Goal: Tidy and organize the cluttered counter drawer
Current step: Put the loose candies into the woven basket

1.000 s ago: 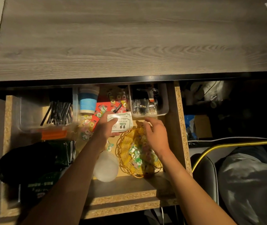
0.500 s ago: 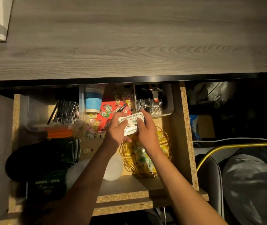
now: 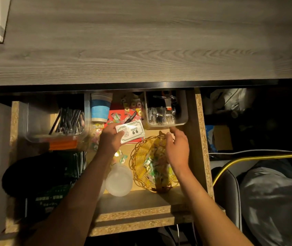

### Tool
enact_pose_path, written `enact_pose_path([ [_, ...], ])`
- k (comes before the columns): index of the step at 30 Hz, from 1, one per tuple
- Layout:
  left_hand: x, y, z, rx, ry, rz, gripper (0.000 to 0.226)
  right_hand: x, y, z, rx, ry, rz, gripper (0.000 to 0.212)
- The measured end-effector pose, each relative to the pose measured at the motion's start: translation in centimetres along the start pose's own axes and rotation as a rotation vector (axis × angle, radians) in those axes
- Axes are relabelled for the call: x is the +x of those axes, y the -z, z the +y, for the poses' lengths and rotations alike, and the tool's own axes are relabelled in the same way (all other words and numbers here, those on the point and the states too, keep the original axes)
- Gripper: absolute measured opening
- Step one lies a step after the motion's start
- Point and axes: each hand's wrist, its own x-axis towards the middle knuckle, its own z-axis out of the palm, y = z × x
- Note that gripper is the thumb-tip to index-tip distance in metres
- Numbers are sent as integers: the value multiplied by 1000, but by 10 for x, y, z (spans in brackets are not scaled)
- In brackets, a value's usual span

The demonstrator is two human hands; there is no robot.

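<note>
The open drawer (image 3: 201,142) under the wooden counter is full of small items. My left hand (image 3: 110,139) grips a stack of white price cards (image 3: 131,130) marked 9.9, held over the red sheet (image 3: 118,114) at the drawer's back. My right hand (image 3: 177,148) hovers with relaxed fingers above the yellow wire basket (image 3: 139,162) of wrapped candies, holding nothing. Loose candies (image 3: 121,157) lie between the basket and my left arm.
A clear bin of black sticks (image 3: 68,121) sits back left, with a blue and white paper cup (image 3: 99,109) beside it. A clear tray of metal clips (image 3: 166,110) sits back right. A frosted lid (image 3: 119,181) lies in front, dark packets (image 3: 49,174) left.
Half a second ago both hands held the price cards. My right hand has let go and drawn back over the basket; my left hand keeps the cards.
</note>
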Motion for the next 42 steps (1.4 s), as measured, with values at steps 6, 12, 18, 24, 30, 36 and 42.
enact_pose_path([
  [6,12,-17,2,31,33,-53,26,3,3,24,-128,112,-258,39],
  [12,14,-33,0,74,95,-157,36,8,15,28,-26,40,-174,30],
  [18,11,-53,4,19,82,-210,26,14,17,33,-18,18,-199,32],
  [24,9,-69,11,76,54,-196,36,22,17,32,-16,-47,-289,43],
  [30,-5,-70,17,77,18,-167,21,38,14,20,53,-84,-332,42],
  [36,-5,-73,5,-169,153,-300,17,55,13,13,140,-266,-363,40],
  [42,-18,-73,25,-153,143,-440,51,52,11,19,116,-287,-237,37],
])
